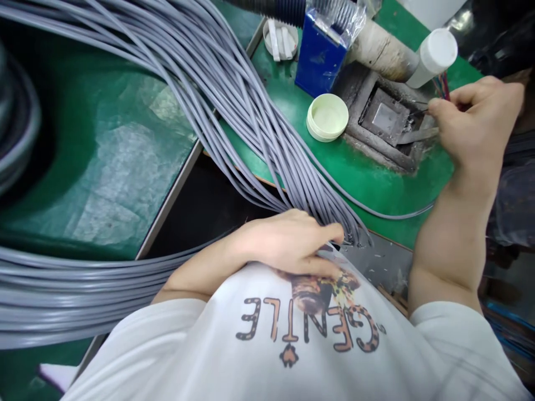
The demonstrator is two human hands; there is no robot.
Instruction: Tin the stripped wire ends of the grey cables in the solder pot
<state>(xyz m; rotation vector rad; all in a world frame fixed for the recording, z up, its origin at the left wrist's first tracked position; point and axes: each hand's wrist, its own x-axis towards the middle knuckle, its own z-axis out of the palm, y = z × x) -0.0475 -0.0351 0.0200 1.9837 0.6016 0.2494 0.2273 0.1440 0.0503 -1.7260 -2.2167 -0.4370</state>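
Note:
My right hand (476, 120) is closed in a pinch at the right, beside the edge of a grey solder pot (363, 131). Red and bluish coloured wires (442, 86) show at its fingers, and thin dark ends point towards the pot. A flat metal strip (418, 135) lies across the pot's rim. One grey cable (388, 215) runs from the bundle to behind my right forearm. My left hand (292, 242) lies in front of my shirt, near the ends of the grey cable bundle (267, 128), its fingers apart with nothing seen in them.
Beside the pot stand a round pale container (327, 117), a blue box (320, 53) and a white-capped bottle (437, 53). A duct (382, 47) passes behind. More grey cables (83, 292) stretch across the left. A dark gap (200, 195) separates the green tables.

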